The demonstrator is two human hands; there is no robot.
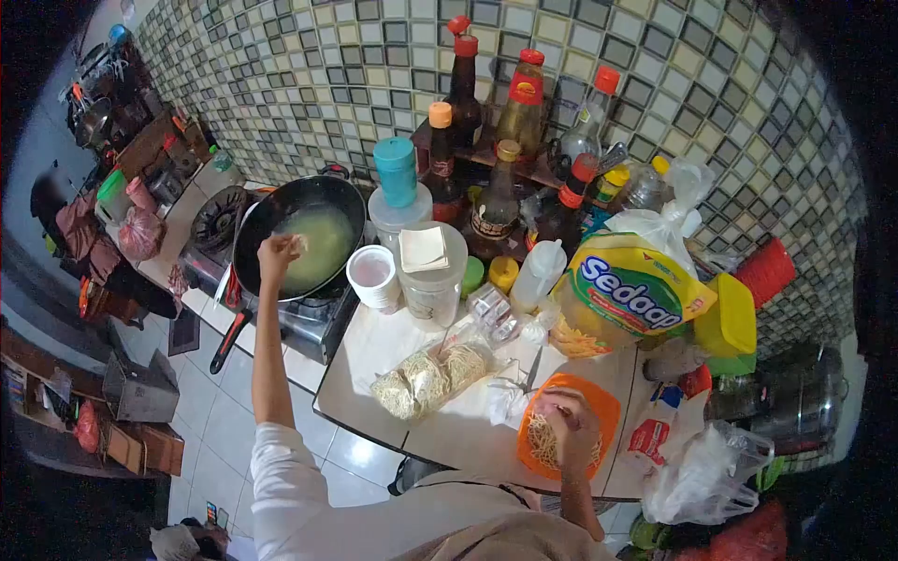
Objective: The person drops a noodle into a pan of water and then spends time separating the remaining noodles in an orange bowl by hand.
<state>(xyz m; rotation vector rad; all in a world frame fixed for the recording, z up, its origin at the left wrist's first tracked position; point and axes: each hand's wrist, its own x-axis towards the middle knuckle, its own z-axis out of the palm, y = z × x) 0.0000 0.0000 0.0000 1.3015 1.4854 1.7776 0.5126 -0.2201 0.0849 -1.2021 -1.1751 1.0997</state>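
Note:
Over the left part of a dark wok (354, 201) is my left hand (281, 254), its fingers drawn together; what they hold, if anything, is too small to name. Pale yellowish liquid (323, 248) lies in the wok. My right hand (569, 418) is above an orange basket (603, 402) of thin pale noodles (543, 444), fingers curled, and what is between them cannot be made out. A clear pack of noodle bundles (430, 379) lies on the counter between my hands. A knife (534, 367) rests beside a white plastic bag (507, 400).
Stacked white cups (374, 279) and a lidded container (433, 280) stand right of the wok. Sauce bottles (463, 93) line the tiled wall. A yellow-green Sedaap bag (636, 285) stands behind the basket. A person (94, 234) is at the far left.

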